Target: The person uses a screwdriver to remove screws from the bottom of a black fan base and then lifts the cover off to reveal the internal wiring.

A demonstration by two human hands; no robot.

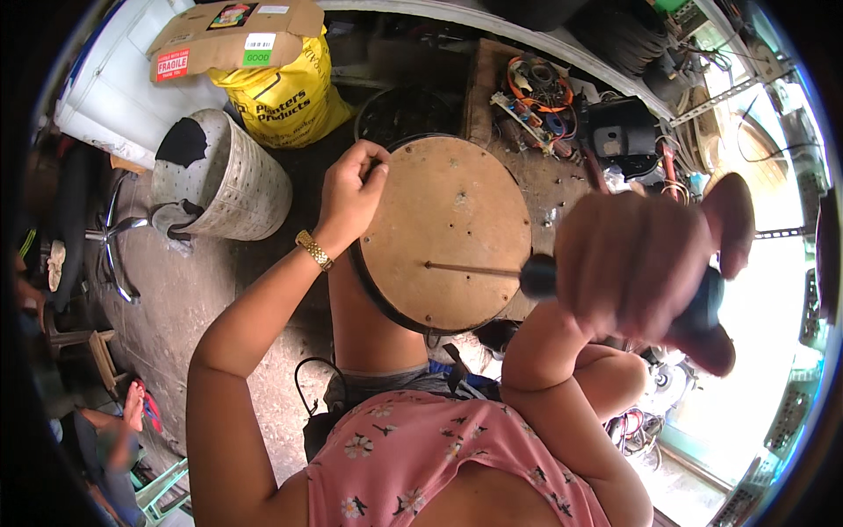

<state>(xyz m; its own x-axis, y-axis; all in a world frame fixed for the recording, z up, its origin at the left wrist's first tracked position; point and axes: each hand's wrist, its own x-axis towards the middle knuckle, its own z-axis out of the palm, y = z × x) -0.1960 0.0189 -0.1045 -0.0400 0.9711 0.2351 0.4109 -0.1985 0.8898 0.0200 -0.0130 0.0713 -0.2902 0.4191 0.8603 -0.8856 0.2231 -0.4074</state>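
A round tan board (439, 211) with a black rim rests by my legs, its flat face up, with several screws and small holes in it. My left hand (353, 186) is at its upper left edge, fingers curled and pinched together; a small dark thing may be between them. Close to the camera and blurred, my right hand (628, 263) grips a screwdriver (537, 277) by its dark handle. The long thin shaft reaches left over the board, and its tip appears over the lower middle of the face. I cannot tell whether it touches.
A spotted whitish bucket (250, 189) stands left, near a yellow sack (290, 97) under a flattened cardboard box (237, 31). Right of the board lie tangled wires with an orange ring (536, 79) and small loose parts. Other people's legs (105, 430) show at the lower left.
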